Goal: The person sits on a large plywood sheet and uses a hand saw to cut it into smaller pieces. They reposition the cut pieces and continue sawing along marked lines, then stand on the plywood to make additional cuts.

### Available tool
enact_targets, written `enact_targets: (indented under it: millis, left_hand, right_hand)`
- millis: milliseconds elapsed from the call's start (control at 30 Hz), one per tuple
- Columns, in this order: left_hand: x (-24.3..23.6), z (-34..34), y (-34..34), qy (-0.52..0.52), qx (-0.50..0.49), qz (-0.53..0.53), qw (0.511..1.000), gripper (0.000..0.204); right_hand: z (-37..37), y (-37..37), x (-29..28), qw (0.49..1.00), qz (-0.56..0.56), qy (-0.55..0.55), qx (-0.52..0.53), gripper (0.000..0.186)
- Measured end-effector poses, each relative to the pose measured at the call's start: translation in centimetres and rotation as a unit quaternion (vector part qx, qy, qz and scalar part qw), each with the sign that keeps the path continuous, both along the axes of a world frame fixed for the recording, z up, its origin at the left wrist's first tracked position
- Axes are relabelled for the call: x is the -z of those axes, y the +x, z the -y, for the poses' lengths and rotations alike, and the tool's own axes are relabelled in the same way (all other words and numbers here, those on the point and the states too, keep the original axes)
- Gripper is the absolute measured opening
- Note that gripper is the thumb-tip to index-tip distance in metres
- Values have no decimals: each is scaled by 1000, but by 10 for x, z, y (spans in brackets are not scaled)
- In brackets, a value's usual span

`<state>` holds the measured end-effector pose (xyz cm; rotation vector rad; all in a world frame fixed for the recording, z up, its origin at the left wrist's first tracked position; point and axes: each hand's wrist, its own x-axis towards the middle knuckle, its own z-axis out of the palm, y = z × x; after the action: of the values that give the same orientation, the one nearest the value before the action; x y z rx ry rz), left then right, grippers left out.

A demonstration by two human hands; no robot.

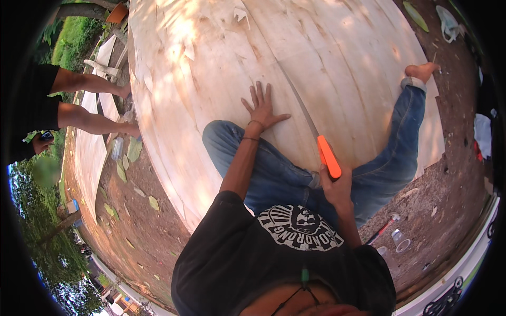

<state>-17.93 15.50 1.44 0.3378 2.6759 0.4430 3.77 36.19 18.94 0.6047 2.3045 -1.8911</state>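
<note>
A large pale plywood sheet [211, 68] lies under me, and I sit on it with my legs spread. My left hand [262, 109] rests flat on the sheet beyond my left knee, fingers spread and holding nothing. In my right hand [337, 184] is a handsaw [328, 157], gripped by its orange handle between my thighs. Its long thin blade [299, 100] points away from me along a line in the wood, to the right of my left hand. Whether the teeth have entered the wood cannot be made out.
At the left, another person's bare legs [87, 81] stand beside the sheet's edge. Plastic cups [403, 245] and a red-handled hammer-like tool [383, 227] lie on the soil behind my right leg. A clear plastic bottle [117, 148] and leaves lie left.
</note>
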Motion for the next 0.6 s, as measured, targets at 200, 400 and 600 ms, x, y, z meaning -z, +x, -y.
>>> enact_targets:
  millis: [200,400,600]
  left_hand:
    - [-2,0,-1,-22,-3,9,1000,146]
    - [-3,-2,-1,-21,-2,2,1000,146]
    - [-2,0,1,-4,-1,-17,1000,143]
  right_hand:
    - [11,-12,-27,997,-60,47,4,22]
    - [18,-11,-30,997,-47,65,-23,28]
    - [9,-8,-5,999,-19,10,35,31]
